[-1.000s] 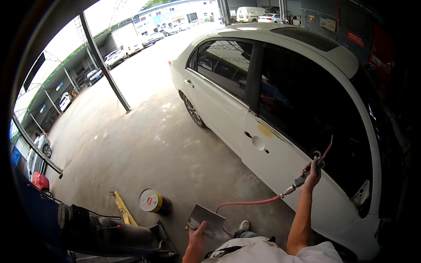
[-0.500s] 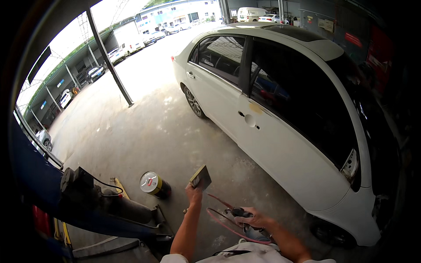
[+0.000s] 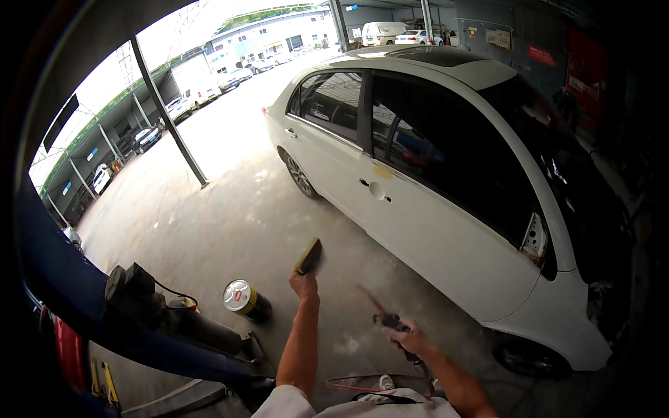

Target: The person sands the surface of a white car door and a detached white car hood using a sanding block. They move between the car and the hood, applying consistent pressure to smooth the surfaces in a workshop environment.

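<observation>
Held up in front of me, my left hand (image 3: pixel 304 284) closes round the lower end of a sanding block (image 3: pixel 309 256), a flat rectangle with a yellowish edge and a dark face. To its right, my right hand (image 3: pixel 410 338) grips a dark air blow gun (image 3: pixel 392 322) with a thin reddish nozzle, slightly blurred. A reddish hose (image 3: pixel 348 382) loops below that hand. Both hands are apart from the white car (image 3: pixel 446 240) on the right. Its front door lacks a handle, and a tan patch (image 3: pixel 382 172) shows below the window.
A yellow-and-black can (image 3: pixel 245 299) stands on the concrete floor (image 3: pixel 230 216) left of my left arm. Dark machinery (image 3: pixel 202 333) and a blue post (image 3: pixel 56 244) rise at the left. A slanted pillar (image 3: pixel 167 111) stands farther off; parked cars line the yard behind.
My right hand has swung the blow gun slightly up and right, and its hose has dropped lower. My left hand has raised and turned the sanding block more edge-on. The view has shifted right.
</observation>
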Motion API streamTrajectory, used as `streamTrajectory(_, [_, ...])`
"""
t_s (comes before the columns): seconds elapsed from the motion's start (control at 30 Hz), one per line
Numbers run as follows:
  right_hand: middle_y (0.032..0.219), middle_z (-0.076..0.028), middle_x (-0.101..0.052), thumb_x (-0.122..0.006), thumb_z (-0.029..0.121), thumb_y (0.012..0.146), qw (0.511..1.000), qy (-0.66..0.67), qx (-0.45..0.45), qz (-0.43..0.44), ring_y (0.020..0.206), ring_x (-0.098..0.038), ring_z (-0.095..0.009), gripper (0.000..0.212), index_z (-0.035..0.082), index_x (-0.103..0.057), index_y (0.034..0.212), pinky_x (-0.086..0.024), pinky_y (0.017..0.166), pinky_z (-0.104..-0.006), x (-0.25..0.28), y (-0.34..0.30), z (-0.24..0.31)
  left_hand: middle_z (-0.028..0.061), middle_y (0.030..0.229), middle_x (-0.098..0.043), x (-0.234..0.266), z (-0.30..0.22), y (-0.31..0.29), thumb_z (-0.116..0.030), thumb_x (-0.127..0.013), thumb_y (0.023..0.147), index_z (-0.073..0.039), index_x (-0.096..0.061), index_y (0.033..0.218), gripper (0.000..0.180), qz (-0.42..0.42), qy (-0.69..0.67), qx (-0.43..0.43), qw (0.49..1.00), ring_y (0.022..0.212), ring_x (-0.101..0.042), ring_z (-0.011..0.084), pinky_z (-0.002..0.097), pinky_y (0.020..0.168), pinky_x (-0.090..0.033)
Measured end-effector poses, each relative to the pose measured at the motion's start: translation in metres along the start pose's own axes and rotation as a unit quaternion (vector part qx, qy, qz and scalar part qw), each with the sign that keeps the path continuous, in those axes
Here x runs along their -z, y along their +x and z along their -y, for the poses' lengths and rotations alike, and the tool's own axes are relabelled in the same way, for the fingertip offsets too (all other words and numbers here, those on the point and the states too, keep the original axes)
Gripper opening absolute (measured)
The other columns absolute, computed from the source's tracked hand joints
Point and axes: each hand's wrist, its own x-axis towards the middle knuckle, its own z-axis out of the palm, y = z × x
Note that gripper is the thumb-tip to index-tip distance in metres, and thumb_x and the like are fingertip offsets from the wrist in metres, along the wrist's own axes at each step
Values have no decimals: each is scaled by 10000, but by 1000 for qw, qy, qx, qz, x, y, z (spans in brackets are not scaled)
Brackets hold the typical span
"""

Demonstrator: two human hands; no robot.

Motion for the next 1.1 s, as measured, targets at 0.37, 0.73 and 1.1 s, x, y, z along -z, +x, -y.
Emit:
streamTrajectory(0.37, [623, 9, -545, -718, 262, 867, 998, 32, 42, -22, 491, -501, -83, 225, 70, -611, 819, -407, 446, -252, 69, -36, -15, 40, 896, -697, -45, -22, -61, -63, -792, 772, 1, -687, 989, 250, 46, -64, 25, 997, 816, -611, 109, 259, 762, -480])
streamTrajectory(0.73, [677, -5, -574, -710, 286, 877, 995, 71, 34, 55, 544, -530, -82, 243, 62, -617, 867, -432, 464, -242, 117, -82, -13, 25, 782, -579, -51, -27, -108, -233, -484, 981, -18, -587, 1130, 282, 312, -569, 383, 657, 616, -491, 82, 179, 486, -429])
streamTrajectory(1.1, [656, 35, -537, -692, 296, 888, 988, -10, 60, 141, 538, -480, -60, 250, 65, -610, 936, -383, 487, -249, 126, -103, -25, 45, 992, -682, -51, -44, -124, -185, -705, 885, -60, -634, 1106, 264, 182, -268, 197, 925, 718, -631, 189, 319, 638, -526])
